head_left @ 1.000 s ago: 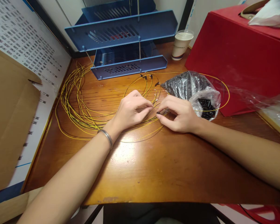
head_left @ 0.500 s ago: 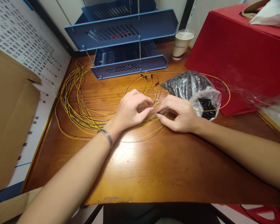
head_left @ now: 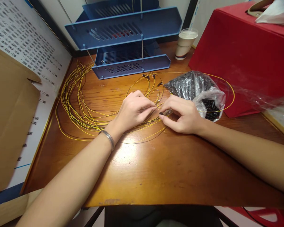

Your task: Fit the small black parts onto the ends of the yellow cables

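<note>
Yellow and black wires (head_left: 72, 110) lie in a large loose coil on the wooden table (head_left: 142, 176). My left hand (head_left: 138, 107) rests over the coil's right part, thumb and fingertips pinched together; what they hold is too small to make out. Just to its right, my right hand (head_left: 180, 114) pinches a small black piece (head_left: 161, 113) between thumb and finger. Several wire ends with black tips (head_left: 153, 76) stand behind my hands. Beside my right hand is a clear plastic bag (head_left: 191, 83), open toward the front, with small black pieces (head_left: 210, 107) inside.
A blue slotted rack (head_left: 132, 66) stands at the back, with a paper cup (head_left: 185, 45) to its right. A large red box (head_left: 241, 60) fills the right back. Brown cardboard (head_left: 11, 119) and a printed sheet (head_left: 26, 41) are at the left.
The thumb and fingertips of my left hand have closed together. My right hand keeps its pinch on the small black piece.
</note>
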`<act>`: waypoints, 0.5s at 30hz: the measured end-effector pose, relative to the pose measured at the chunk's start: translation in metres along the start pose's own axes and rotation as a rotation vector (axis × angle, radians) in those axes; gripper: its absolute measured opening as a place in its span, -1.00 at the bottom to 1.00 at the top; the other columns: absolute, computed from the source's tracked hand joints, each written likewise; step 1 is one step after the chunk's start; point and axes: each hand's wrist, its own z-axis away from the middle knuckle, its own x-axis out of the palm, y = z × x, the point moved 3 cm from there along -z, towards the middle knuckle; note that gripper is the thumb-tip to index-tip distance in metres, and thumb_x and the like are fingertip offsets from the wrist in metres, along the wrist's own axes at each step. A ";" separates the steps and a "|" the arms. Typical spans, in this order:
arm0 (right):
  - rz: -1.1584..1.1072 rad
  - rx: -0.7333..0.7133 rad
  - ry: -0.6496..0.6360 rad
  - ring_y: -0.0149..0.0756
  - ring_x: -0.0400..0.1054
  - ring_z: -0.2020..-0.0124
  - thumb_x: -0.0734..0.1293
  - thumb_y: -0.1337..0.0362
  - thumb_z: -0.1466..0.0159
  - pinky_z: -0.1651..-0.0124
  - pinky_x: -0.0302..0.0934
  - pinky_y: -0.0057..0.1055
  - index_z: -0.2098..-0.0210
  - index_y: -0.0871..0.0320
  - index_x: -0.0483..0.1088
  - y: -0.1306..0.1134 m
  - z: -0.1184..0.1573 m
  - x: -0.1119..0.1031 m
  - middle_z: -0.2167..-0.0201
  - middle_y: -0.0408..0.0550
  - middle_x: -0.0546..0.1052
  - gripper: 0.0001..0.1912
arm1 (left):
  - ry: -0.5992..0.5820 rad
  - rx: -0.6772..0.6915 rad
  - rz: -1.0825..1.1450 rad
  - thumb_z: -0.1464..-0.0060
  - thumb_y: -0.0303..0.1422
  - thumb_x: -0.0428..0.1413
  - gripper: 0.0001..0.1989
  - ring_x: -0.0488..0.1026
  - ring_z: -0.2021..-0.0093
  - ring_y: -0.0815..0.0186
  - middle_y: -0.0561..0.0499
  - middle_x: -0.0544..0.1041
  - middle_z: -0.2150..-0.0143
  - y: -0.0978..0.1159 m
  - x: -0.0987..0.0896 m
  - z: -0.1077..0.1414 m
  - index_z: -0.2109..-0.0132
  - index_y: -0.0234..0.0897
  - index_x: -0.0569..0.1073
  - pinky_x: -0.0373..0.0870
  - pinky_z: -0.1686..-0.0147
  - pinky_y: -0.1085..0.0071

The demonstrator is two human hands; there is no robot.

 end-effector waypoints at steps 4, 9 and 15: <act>0.009 -0.003 0.001 -0.27 0.42 0.34 0.38 0.41 -0.19 0.30 0.33 -0.31 0.28 0.10 0.40 -0.001 -0.001 0.000 0.37 -0.07 0.53 -0.88 | 0.021 -0.010 -0.005 -0.20 -0.39 0.18 -0.88 0.43 0.31 0.29 0.03 0.65 0.36 -0.001 0.000 0.001 0.28 -0.25 0.61 0.36 0.19 0.29; 0.050 -0.004 0.054 -0.26 0.42 0.35 0.39 0.40 -0.19 0.30 0.34 -0.29 0.28 0.09 0.41 -0.002 -0.002 -0.002 0.37 -0.08 0.53 -0.88 | 0.065 -0.098 -0.040 -0.18 -0.35 0.19 -0.90 0.45 0.26 0.28 0.00 0.63 0.31 0.000 -0.001 0.000 0.26 -0.28 0.56 0.37 0.16 0.32; 0.088 0.030 0.147 -0.26 0.45 0.34 0.41 0.42 -0.21 0.30 0.36 -0.31 0.26 0.11 0.47 -0.001 -0.004 -0.005 0.37 -0.04 0.54 -0.88 | -0.025 -0.111 0.066 -0.26 -0.24 0.15 -0.74 0.40 0.39 0.34 0.00 0.60 0.42 0.006 0.002 -0.001 0.31 -0.30 0.59 0.29 0.30 0.36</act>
